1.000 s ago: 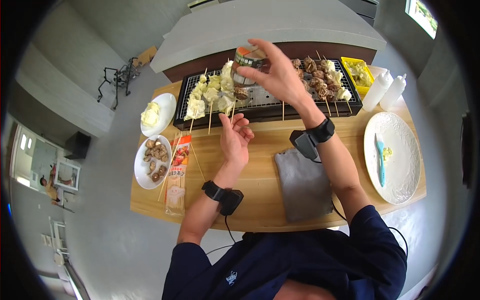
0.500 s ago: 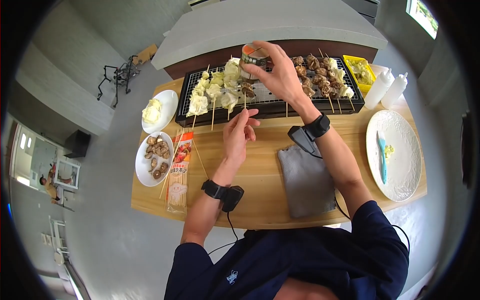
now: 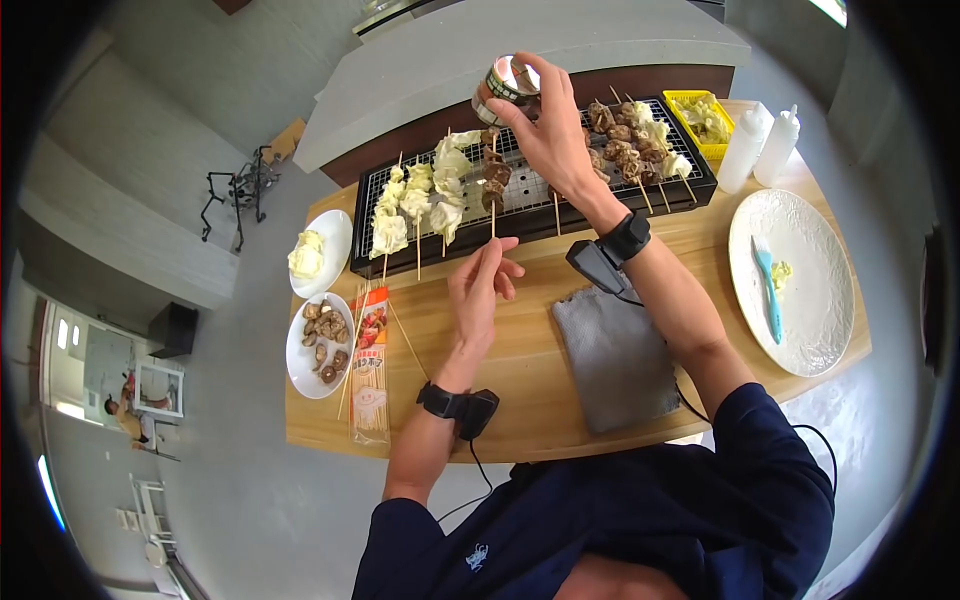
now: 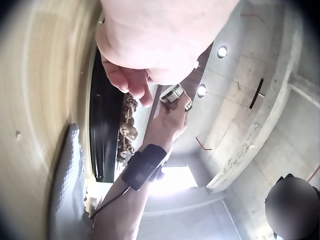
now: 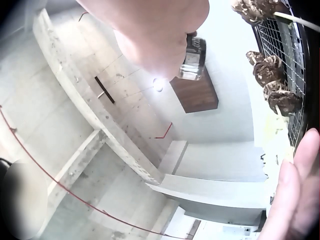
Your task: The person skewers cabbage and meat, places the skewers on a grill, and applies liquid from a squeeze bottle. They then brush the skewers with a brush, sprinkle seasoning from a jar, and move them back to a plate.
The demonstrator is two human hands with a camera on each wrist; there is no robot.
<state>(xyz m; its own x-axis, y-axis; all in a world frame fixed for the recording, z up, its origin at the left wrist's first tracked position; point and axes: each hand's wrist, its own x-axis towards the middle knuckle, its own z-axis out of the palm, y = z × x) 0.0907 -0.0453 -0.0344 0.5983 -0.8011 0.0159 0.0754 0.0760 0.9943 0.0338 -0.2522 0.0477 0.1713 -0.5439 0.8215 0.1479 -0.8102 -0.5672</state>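
While the head view is looking down on the work, the right hand (image 3: 550, 135) is gripping a tilted container (image 3: 488, 98) above the grill's far side, and the left hand (image 3: 475, 300) is apparently pinching the stick of a mushroom skewer (image 3: 493, 182) that is lying across the black grill (image 3: 525, 228); the step in hand is seemingly that of tending this skewer, the container being kept ready. Any next move is likely calling for a steady stick, a controlled tilt and clearance from the neighbouring cabbage skewers (image 3: 445, 190). On the wooden table (image 3: 520, 345), a gray cloth (image 3: 620, 365) is lying nearer the person, a packet of sticks (image 3: 370, 375) is resting beside the mushroom bowl (image 3: 294, 370), and two white bottles (image 3: 742, 155) are standing near the yellow basket (image 3: 716, 151); behind, a gray counter (image 3: 540, 30) is bounding the workspace. From the left wrist, the camera is showing the left fingers partly curling, the container beyond, and ceiling lamps (image 4: 222, 51) that are shining. From the right wrist, the container is appearing beside the palm, its contents remaining unclear, while a red line (image 5: 75, 196) is crossing the concrete room.
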